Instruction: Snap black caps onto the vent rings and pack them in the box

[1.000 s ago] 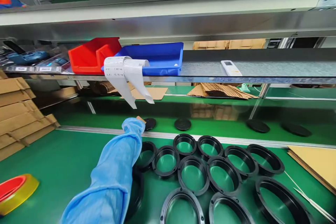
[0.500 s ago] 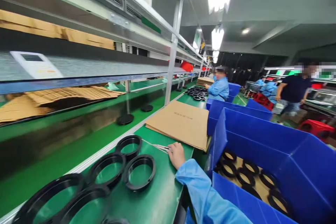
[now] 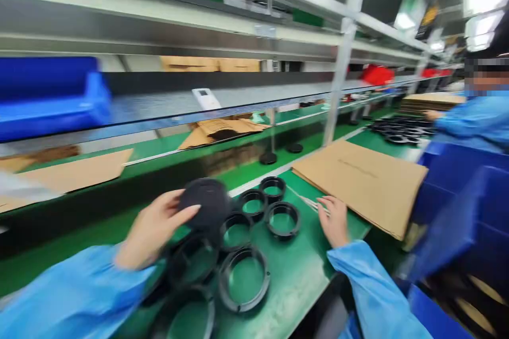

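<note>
Black disc (image 3: 207, 202) over rings (image 3: 243, 278), green bench (image 3: 294, 275), steel shelving (image 3: 238, 90)

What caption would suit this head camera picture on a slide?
Left hand lifts a black disc over black rings while the right hand rests beside flat cardboard.

**A factory assembly line**

This is a production hall. A long green-topped workbench (image 3: 302, 280) runs beside a green conveyor belt (image 3: 246, 169) under grey metal shelving (image 3: 199, 21). Many identical black plastic rings (image 3: 243, 278) lie in rows on the bench, near flat brown cardboard sheets (image 3: 361, 180) and blue plastic bins (image 3: 47, 95). Further down the line, a co-worker in a light blue smock (image 3: 473, 116) stands at another batch of black rings (image 3: 401, 130).
</note>
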